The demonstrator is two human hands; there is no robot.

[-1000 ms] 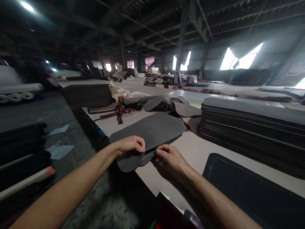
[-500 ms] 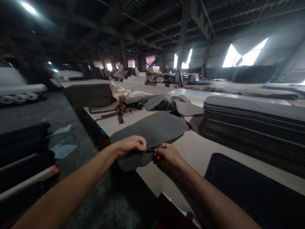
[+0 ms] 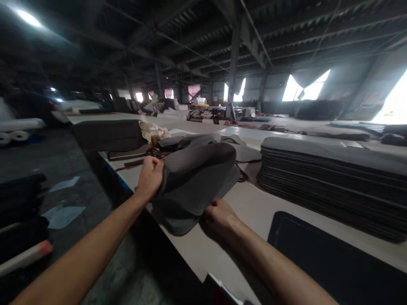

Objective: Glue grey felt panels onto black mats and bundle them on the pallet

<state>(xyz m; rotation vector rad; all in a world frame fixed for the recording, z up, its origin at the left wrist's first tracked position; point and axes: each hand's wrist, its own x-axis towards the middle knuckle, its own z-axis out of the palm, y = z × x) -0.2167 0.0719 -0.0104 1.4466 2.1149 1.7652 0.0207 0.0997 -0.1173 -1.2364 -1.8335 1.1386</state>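
Note:
A grey sheet of fabric-like material with rounded corners (image 3: 197, 182) lies near the table's front edge, its far part bent up and over in a curl. My left hand (image 3: 150, 177) is closed on the left edge of this piece and holds it raised. Closed at its near right edge, my right hand (image 3: 220, 214) grips the lower part low over the table; its fingertips are partly hidden. Behind the piece lie more loose grey pieces (image 3: 248, 153), curled and overlapping. Dark brown strips (image 3: 135, 162) rest on the table to the left.
A tall stack of grey sheets (image 3: 321, 182) stands at the right. In front of it lies a dark flat panel (image 3: 330, 254). A dark block-like pile (image 3: 108, 134) sits at the back left. The pale table (image 3: 235, 228) ends at a front edge, with papers (image 3: 63, 216) on the floor.
My left hand has moved left and up, lifting the grey sheet's edge so that it now curls. My right hand stays near the same edge. The view has shifted slightly.

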